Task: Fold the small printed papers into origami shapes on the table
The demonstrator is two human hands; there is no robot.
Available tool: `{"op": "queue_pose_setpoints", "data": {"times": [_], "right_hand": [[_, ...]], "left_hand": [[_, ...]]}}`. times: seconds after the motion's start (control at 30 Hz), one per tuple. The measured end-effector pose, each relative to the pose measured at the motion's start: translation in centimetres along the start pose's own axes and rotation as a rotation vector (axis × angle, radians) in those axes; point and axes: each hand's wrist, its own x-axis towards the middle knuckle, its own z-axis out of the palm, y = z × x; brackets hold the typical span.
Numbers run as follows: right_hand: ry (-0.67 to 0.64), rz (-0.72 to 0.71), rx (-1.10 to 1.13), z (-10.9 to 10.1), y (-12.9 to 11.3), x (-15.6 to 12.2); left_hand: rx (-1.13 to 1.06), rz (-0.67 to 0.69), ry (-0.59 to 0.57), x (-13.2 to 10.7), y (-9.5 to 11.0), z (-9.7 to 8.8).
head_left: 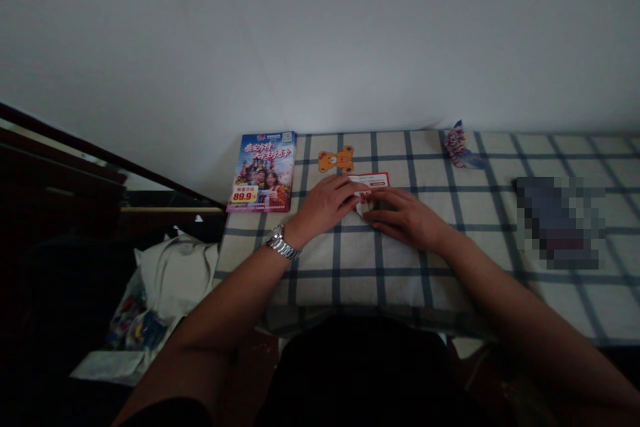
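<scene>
A red-and-white printed paper leaflet (371,180) is between my two hands over the checked cloth, partly covered by my fingers. My left hand (325,205), with a metal watch at the wrist, grips its left side with bent fingers. From the right, my right hand (407,215) has its fingers curled onto the leaflet's lower right part. One face of the paper looks bent up or folded between the fingertips. Just beyond my left hand lies a flat orange bear cutout (337,159).
A stack of colourful flyers (263,173) sits at the cloth's back left corner. Toward the back right is a crumpled blue, white and red wrapper (459,147). A blurred dark flat object (555,220) lies at right. White bags (177,267) stand below the left edge. A wall borders the back.
</scene>
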Motion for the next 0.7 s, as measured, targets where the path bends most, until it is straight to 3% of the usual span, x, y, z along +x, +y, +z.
{"op": "queue_pose_setpoints", "data": {"times": [0.33,0.7], "right_hand": [[-0.005,-0.017,-0.010,-0.06,0.09,-0.04],[0.001,-0.010,-0.029,0.22,0.18,0.01]], "left_hand": [[-0.048,-0.075,-0.020,0.51,0.33,0.58],[-0.087,-0.122,0.063,0.63,0.28,1.08]]}}
